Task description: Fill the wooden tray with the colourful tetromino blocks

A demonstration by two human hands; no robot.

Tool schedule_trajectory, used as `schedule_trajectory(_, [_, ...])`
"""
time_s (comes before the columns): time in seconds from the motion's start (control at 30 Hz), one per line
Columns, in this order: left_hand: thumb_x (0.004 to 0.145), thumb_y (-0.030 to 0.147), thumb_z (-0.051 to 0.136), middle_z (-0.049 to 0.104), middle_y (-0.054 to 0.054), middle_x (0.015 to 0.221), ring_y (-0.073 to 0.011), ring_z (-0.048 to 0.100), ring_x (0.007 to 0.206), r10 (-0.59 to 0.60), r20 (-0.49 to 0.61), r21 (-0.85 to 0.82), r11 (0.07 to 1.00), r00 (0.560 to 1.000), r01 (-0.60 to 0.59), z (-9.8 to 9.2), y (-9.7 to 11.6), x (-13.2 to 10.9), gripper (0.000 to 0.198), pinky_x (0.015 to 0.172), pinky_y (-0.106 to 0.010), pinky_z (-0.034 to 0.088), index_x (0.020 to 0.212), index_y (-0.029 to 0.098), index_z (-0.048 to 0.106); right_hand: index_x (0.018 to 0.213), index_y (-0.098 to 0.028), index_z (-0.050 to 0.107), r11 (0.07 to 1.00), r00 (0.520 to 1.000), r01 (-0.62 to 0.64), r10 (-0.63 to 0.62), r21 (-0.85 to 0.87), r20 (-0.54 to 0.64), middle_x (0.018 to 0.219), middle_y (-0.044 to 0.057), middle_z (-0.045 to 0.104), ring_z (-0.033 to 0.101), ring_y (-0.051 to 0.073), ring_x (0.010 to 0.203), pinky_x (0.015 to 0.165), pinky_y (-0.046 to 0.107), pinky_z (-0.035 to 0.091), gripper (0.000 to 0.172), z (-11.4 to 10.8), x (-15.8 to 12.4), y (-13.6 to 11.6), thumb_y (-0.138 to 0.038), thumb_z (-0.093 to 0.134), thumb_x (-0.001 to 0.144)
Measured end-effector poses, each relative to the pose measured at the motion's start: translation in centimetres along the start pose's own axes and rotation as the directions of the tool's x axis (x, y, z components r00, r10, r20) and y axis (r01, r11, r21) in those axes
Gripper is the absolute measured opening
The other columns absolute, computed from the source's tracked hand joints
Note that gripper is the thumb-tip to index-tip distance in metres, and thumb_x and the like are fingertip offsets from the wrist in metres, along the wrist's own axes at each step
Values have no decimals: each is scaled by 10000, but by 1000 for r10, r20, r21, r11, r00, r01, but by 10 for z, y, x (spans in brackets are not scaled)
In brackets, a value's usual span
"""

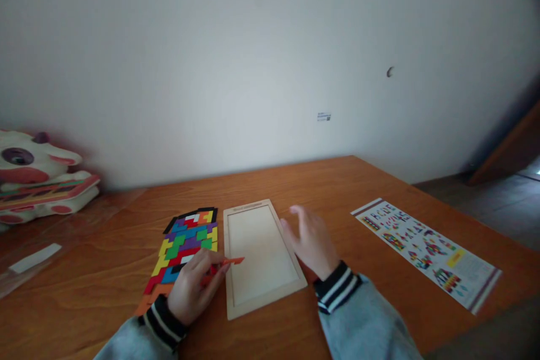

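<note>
My left hand (194, 287) pinches an orange puzzle piece (236, 261) between thumb and fingers, its end sticking out over the left edge of the wooden puzzle tray (266, 304). Nothing lies inside the tray's pale recess. Left of it, coloured block puzzle pieces (185, 240) in red, yellow, green, blue, purple, black and white are fitted together flat on the table; my left hand covers part of them. Over the tray's right edge, my right hand (313, 242) is raised with thumb and fingers apart, holding nothing.
A printed pattern sheet (426, 253) lies on the wooden table (337, 185) at the right. A white cow-shaped toy keyboard (46, 177) stands at the far left, with a white strip (35, 258) in front of it. The wall (253, 67) borders the table's back edge.
</note>
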State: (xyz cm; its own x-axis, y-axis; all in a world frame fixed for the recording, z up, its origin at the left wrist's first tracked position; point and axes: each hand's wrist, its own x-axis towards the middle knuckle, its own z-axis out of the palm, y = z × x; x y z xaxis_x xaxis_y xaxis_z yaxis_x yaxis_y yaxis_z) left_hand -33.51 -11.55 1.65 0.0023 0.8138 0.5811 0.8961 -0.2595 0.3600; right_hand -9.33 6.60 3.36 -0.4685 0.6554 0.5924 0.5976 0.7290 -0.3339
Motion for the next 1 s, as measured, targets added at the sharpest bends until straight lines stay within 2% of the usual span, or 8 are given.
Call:
schedule_trajectory(0.07, [938,236,530,677,-64,839,-176,637,744,71,67,-24,997,995,-69,1,5,-1,133,667,-276,552,962,204,657,1154,-69,567,940,983,-171,181,-295,9,1074,244,658,621,352,1049,886,495,471,481,-31,-16,50,-477,416,949])
schedule_trajectory(0.13, [941,227,523,675,-63,841,-181,636,762,113,115,-49,993,987,-108,1,9,-3,137,689,-283,549,952,211,658,1118,-46,592,758,920,-342,391,-555,-32,1032,298,655,610,442,1032,796,608,468,572,-56,-34,93,-535,357,937])
schedule_trajectory(0.23, [951,223,504,664,-61,825,-178,626,756,107,158,-57,993,982,-99,0,10,-4,150,689,-280,538,932,204,652,1005,-44,650,624,820,-413,572,-663,28,883,279,690,672,413,873,741,580,490,544,-70,-53,125,-467,313,949])
schedule_trajectory(0.3, [952,220,503,663,-63,840,-177,625,769,98,179,-55,994,979,-90,0,9,-4,147,697,-279,537,954,201,650,940,-52,680,655,804,-401,587,-641,97,840,269,695,694,366,790,688,499,510,520,-62,-57,118,-412,306,956])
schedule_trajectory(0.47, [948,207,505,657,-60,861,-178,619,788,104,212,-65,994,972,-93,-1,9,-3,137,702,-281,527,987,204,636,934,-50,703,749,916,-237,385,-619,114,949,275,683,656,386,913,669,477,500,565,-20,-34,51,-454,309,971])
schedule_trajectory(0.6, [943,192,507,645,-58,839,-178,603,773,95,198,-59,995,976,-85,-2,9,-5,116,688,-280,507,971,198,620,922,-23,716,783,943,-188,313,-593,114,925,290,667,645,383,900,718,516,472,651,8,-7,14,-536,318,967])
schedule_trajectory(0.77, [944,191,506,637,-64,841,-175,586,772,71,185,-72,996,980,-59,1,7,-9,108,679,-273,484,968,189,611,976,71,692,784,910,-295,405,-547,88,1002,370,624,644,402,863,651,475,472,739,38,14,-2,-560,307,963])
schedule_trajectory(1.0, [926,174,524,630,-50,775,-166,573,723,98,121,-79,993,988,-89,18,12,7,86,642,-263,454,901,180,606,1213,56,590,839,922,-209,340,-502,184,1314,358,523,538,409,1172,867,502,436,624,60,16,0,-444,289,992])
